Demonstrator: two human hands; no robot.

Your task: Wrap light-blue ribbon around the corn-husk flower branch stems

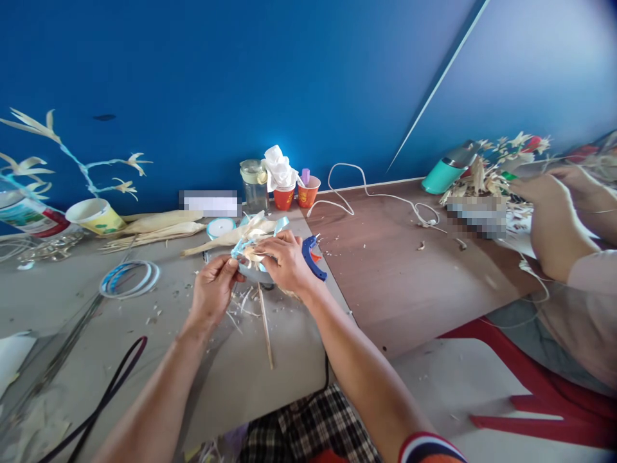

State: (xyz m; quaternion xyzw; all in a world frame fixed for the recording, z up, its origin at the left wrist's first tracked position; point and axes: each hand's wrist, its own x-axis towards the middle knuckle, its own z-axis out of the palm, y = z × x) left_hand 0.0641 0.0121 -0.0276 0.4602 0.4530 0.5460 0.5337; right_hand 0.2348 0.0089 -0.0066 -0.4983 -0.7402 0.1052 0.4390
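My left hand (214, 286) pinches a pale dried-husk flower wrapped with light blue tape (240, 249) between thumb and fingers. From the other side, the bent fingers of my right hand (286, 260) close on the husk petals, partly hiding them. Just behind both hands lies a larger pale husk (212, 243). A roll of light blue ribbon (220, 227) rests beyond my left hand. Right of my right hand is a dark blue curved tool with an orange part (313, 258). Below the hands, a thin stick (265, 325) lies among husk scraps.
On the left are coiled wire (130, 280), dried husks (164, 223) and a yellow paper cup (95, 215) with a taped flower branch. A glass jar (254, 186) and red cups (284, 197) stand by the wall. A co-worker's hands (544, 193) are at far right, near a turquoise bottle (443, 175).
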